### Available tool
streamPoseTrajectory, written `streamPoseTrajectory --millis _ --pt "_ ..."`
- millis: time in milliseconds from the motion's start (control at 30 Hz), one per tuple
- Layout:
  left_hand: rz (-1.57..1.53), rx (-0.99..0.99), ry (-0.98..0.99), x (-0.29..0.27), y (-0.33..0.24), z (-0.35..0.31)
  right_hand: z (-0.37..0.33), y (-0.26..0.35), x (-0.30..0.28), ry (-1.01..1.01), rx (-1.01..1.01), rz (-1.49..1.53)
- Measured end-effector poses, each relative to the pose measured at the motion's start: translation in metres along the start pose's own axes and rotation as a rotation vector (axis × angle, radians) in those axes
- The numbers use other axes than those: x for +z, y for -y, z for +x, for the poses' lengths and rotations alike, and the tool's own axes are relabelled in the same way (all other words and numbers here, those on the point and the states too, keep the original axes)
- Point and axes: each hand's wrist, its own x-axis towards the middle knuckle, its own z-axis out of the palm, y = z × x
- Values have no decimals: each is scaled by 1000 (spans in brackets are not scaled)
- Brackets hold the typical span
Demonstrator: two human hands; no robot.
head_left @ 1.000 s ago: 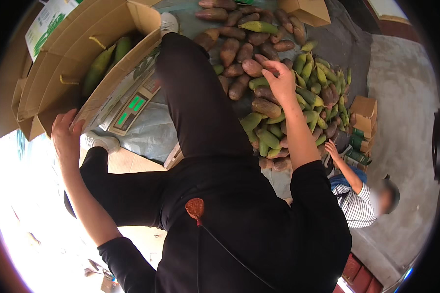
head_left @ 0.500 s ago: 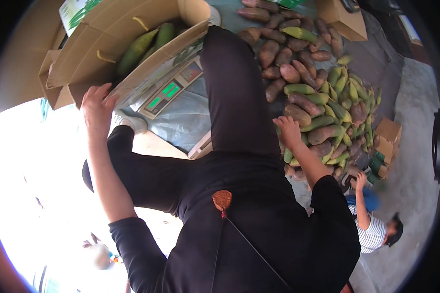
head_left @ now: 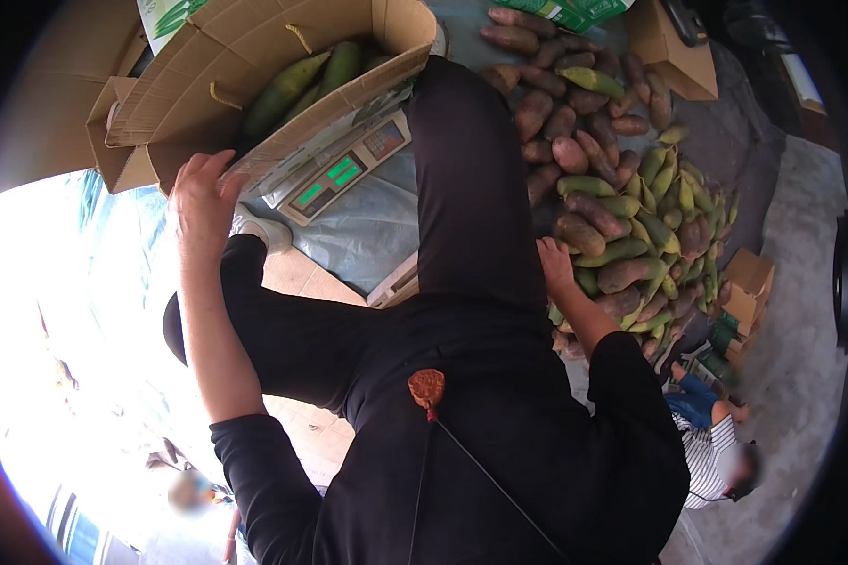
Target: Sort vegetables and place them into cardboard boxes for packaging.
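My left hand (head_left: pixel 203 202) is at the near corner of a tall open cardboard box (head_left: pixel 193 89), with fingers and thumb closed around its rim. Inside the box lie several long green radishes (head_left: pixel 287 94). The box stands on a digital scale (head_left: pixel 341 171) with a lit green display, partly hidden beneath it. My right hand (head_left: pixel 556 266) is beside my right thigh, at the near left edge of a heap of green radishes (head_left: pixel 622 250). Its fingers are foreshortened and look slightly apart, with nothing visible in them.
Reddish-brown elongated roots (head_left: pixel 575 155) lie beyond the green radishes. A cardboard box (head_left: pixel 671 47) stands at the far right, and a smaller open carton (head_left: pixel 748 282) lies past the heap. Another person in a striped shirt (head_left: pixel 709 461) is low at the right.
The view has shifted slightly, moving the box and heap rightward. My right hand has drawn back a little toward me. My left hand stays at the box corner. The other person's raised arm has lowered.
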Motion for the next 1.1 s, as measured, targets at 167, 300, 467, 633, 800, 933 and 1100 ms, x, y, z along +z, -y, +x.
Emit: streamPoseTrajectory --millis 167,300,467,633,800,933,1100 --pt "10 22 -2 2 -1 -1 4 -9 7 -169 17 80" --pt "-10 16 1 1 1 -5 16 -16 -21 -339 290 345" --pt "-13 19 -13 0 -4 -2 22 -52 -53 -571 517 537" --pt "-3 8 -27 -5 -2 -8 42 -56 -187 -1042 269 1339" --pt "11 -7 -7 -5 -3 -7 44 -35 -325 -1344 -158 1475" --pt "22 -19 4 -10 -5 -8 93 6 -371 -1230 -461 1603" --pt "24 10 -6 -13 -5 -6 160 106 -374 -786 -436 1890"
